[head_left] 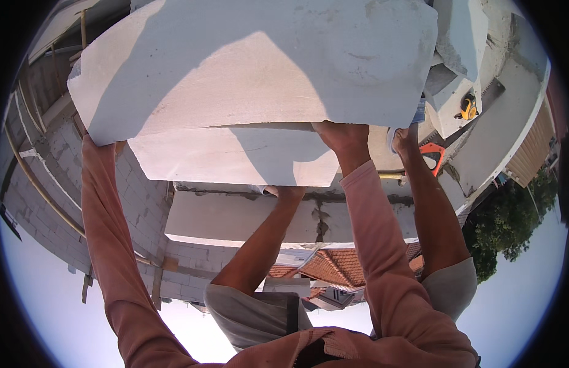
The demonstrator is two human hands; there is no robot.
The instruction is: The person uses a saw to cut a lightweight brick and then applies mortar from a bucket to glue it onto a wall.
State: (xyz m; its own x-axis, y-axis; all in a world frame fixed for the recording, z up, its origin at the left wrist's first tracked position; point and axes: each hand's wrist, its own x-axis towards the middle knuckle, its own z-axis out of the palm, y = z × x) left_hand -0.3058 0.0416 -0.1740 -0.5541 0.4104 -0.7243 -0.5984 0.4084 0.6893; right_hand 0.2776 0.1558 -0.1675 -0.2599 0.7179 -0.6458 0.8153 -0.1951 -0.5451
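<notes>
My left hand (100, 148) was at the near left corner of the large pale block (235, 73) and my right hand (347, 138) was under its near edge, well apart from the left. The way to manage it, I judged, was to bear evenly on both palms, wrists straight and arms long, and to watch that corner by my left hand, since a chipped edge might crumble under a hard pinch. Slow and level seemed right — a jerk could have scraped it on whatever was beneath. My fingers themselves were hidden by the block on both sides, so I could not tell whether they were clamped on it or only spread flat under it. The block lay right against both hands, filling the span between them and reaching out ahead of my fingertips. Below its near edge, between my hands, was a second pale block (192, 153); I could not tell whether the two touched. Just right of my right hand was my right foot (404, 138); past it, a saw with a red handle (429, 148) — and, farther out from those fingers, a yellow tape measure (468, 107). Far off, beyond everything near my hands, were tiled roofs (336, 267).
</notes>
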